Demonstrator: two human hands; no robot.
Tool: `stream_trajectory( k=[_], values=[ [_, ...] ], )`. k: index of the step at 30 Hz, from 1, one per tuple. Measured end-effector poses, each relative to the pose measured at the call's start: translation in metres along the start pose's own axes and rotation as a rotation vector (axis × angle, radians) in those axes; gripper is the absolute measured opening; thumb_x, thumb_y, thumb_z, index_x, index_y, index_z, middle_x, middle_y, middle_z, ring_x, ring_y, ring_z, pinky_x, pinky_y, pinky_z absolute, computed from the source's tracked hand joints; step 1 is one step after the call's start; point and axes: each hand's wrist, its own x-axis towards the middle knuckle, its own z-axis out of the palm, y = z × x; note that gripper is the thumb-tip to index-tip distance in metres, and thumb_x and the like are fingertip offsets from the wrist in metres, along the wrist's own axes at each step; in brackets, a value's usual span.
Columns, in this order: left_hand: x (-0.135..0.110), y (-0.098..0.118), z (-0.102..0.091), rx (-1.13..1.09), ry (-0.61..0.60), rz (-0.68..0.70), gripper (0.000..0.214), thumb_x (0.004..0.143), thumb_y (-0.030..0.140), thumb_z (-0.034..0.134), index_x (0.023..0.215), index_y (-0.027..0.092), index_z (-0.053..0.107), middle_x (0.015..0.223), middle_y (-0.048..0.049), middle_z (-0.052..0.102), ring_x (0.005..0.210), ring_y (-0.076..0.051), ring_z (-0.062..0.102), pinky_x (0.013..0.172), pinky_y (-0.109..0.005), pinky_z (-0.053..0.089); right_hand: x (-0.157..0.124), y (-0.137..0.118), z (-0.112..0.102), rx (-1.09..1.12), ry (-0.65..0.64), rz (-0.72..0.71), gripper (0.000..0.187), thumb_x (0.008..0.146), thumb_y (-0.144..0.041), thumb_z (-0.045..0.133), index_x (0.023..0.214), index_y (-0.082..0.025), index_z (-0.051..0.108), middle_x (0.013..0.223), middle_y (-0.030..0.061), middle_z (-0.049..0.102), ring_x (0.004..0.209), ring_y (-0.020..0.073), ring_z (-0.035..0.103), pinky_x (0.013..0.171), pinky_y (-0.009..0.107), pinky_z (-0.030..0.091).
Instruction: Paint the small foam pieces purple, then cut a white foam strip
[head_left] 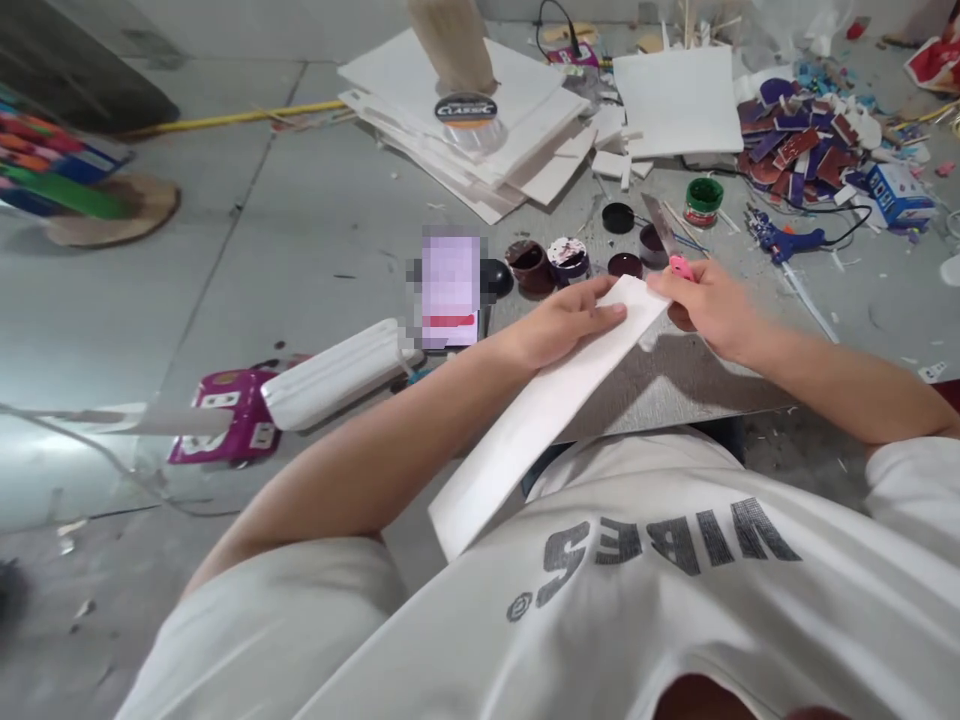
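Note:
A long white foam board strip (536, 415) slants from my chest up toward the paint jars. My left hand (574, 320) grips it near its far end, thumb on top and fingers beneath. My right hand (709, 305) is closed around a knife with a pink handle (681, 267), whose blade (660, 222) points up and away. The right thumb and fingertips also touch the strip's far corner. Just beyond lie open paint jars, one brown (529, 265) and one white-rimmed (568, 258). The undersides of my fingers are partly hidden.
Stacked white foam sheets (517, 110) lie at the back under a wooden-looking cylinder (456, 50). A blue glue gun (787, 238), a green paint jar (703, 200) and painted scraps (802, 140) are on the right. A phone (450, 280) and white power strip (337, 372) are left.

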Motion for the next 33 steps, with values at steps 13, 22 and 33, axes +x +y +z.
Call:
stream_trajectory(
  k=[13,22,33],
  values=[
    [0.006,-0.023,0.008,-0.496,-0.048,-0.090,0.033,0.101,0.025,0.080,0.132,0.023,0.069,0.066,0.0071,0.057,0.038,-0.007,0.042,0.037,-0.016,0.031,-0.008,0.065,-0.005,-0.134,0.088,-0.368,0.062,0.107,-0.086,0.057,0.093,-0.026,0.065,0.074,-0.0002,0.055,0.065,0.0183,0.048,0.061,0.037,0.036],
    [0.003,-0.016,0.010,-0.558,-0.071,-0.239,0.018,0.105,0.020,0.062,0.119,0.025,0.071,0.066,0.0058,0.048,0.033,-0.006,0.030,0.036,-0.016,0.023,-0.008,0.040,0.003,0.187,-0.050,-0.027,0.058,0.095,-0.085,0.077,0.103,-0.030,0.061,0.055,-0.0065,0.061,0.043,0.0174,0.058,0.043,0.032,0.040],
    [0.005,-0.020,0.007,-0.565,-0.100,-0.276,0.010,0.108,0.029,0.065,0.105,0.023,0.072,0.063,0.0057,0.043,0.035,-0.005,0.027,0.037,-0.018,0.022,-0.018,0.035,0.009,0.257,-0.087,0.088,0.057,0.094,-0.081,0.081,0.107,-0.031,0.057,0.060,-0.0058,0.070,0.050,0.0200,0.071,0.039,0.029,0.038]
  ],
)
